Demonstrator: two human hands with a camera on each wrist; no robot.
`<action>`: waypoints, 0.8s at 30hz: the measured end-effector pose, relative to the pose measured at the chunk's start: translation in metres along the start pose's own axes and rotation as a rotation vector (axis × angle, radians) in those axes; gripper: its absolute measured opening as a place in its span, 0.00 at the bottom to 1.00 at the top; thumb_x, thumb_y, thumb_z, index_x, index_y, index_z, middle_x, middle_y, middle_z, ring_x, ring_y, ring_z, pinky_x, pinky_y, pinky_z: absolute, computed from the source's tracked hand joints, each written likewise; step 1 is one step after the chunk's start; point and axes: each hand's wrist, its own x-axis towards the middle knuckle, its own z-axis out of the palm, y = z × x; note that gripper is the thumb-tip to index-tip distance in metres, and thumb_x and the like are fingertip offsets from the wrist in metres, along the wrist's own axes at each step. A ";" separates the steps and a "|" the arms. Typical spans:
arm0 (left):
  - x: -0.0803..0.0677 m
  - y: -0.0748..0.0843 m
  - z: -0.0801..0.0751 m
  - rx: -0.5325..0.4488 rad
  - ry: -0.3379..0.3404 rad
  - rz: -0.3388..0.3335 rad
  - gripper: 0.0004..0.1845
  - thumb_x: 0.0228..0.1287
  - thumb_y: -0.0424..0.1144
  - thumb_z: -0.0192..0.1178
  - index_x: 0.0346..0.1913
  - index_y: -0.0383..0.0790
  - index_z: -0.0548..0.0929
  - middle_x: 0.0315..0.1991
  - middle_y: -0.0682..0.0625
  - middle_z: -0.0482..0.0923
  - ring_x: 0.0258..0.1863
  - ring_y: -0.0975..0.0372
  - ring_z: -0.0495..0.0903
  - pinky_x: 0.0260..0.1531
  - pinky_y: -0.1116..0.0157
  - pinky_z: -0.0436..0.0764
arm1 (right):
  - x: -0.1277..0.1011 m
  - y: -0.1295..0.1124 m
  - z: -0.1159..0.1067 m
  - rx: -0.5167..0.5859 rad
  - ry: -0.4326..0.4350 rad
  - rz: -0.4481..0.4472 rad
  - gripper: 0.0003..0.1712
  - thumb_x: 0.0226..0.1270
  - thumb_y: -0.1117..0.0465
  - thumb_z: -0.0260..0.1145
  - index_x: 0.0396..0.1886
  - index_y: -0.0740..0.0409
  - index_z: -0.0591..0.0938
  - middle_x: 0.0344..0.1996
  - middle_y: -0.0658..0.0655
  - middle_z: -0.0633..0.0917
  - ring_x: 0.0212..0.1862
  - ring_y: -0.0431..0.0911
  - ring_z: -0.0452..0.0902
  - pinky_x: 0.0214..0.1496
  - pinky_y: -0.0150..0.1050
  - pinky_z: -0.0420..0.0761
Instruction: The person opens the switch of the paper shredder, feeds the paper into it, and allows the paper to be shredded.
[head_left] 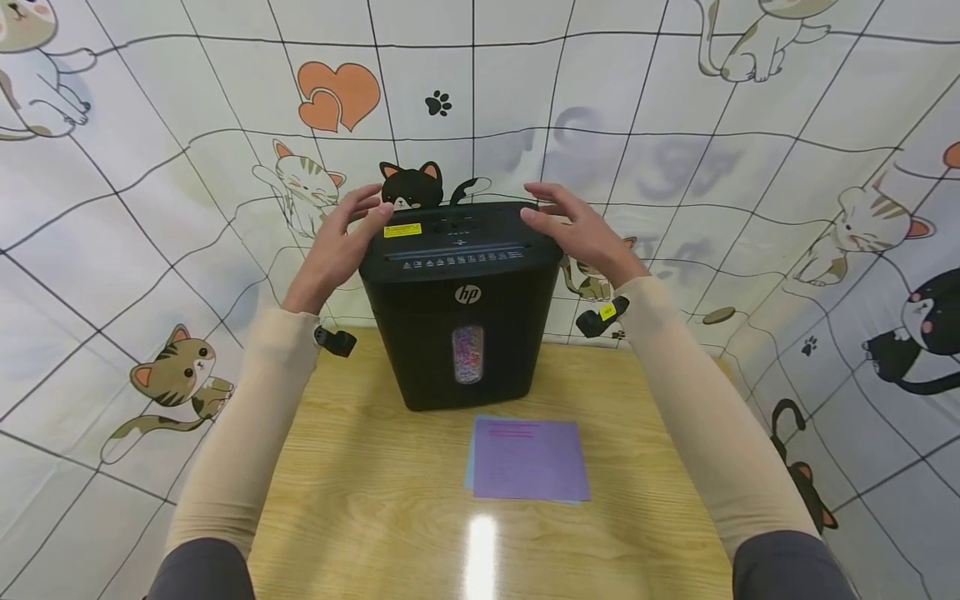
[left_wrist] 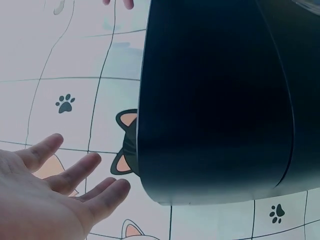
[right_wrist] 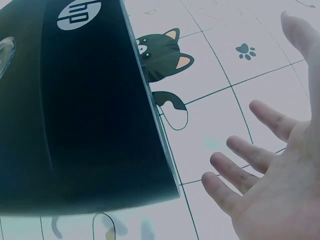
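Head: shredder (head_left: 461, 304) is standing at the wooden table's (head_left: 360, 500) rear, purple paper (head_left: 529, 458) lying before it; left hand (head_left: 341, 242) and right hand (head_left: 581, 233) are flanking its top, fingers spread | Left wrist: left hand (left_wrist: 45, 200) is hovering open-fingered beside shredder (left_wrist: 215, 100), apart | Right wrist: right hand (right_wrist: 275, 185) is hovering open-fingered beside shredder (right_wrist: 75, 110), gripping nothing

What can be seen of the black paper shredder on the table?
The shredder is a black, plastic-looking upright bin with a white hp logo, a small front window showing coloured shreds, a feed slot, a row of icons and a yellow label on top. It stands on the wooden table, behind purple paper. The left hand and right hand flank its top with open fingers; contact is unclear.
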 end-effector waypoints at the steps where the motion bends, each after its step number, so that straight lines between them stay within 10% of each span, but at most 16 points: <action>1: -0.002 0.001 0.001 0.001 0.001 0.014 0.36 0.73 0.66 0.52 0.79 0.62 0.61 0.79 0.50 0.61 0.80 0.53 0.56 0.77 0.42 0.57 | -0.003 0.000 -0.001 -0.009 0.001 0.002 0.41 0.71 0.31 0.59 0.80 0.27 0.59 0.82 0.44 0.58 0.81 0.50 0.55 0.79 0.64 0.58; 11: -0.014 -0.004 0.026 0.044 0.021 0.149 0.41 0.67 0.66 0.59 0.80 0.64 0.59 0.81 0.51 0.57 0.81 0.55 0.55 0.79 0.45 0.56 | -0.033 0.015 -0.004 -0.088 0.050 -0.004 0.46 0.67 0.30 0.65 0.80 0.21 0.54 0.83 0.43 0.52 0.81 0.62 0.53 0.78 0.67 0.57; 24: -0.043 -0.007 0.070 0.119 0.014 0.322 0.49 0.54 0.69 0.71 0.78 0.71 0.60 0.78 0.66 0.59 0.81 0.60 0.51 0.77 0.42 0.55 | -0.074 0.047 0.001 -0.166 0.126 -0.065 0.50 0.66 0.36 0.69 0.82 0.27 0.53 0.83 0.44 0.53 0.83 0.52 0.48 0.78 0.69 0.53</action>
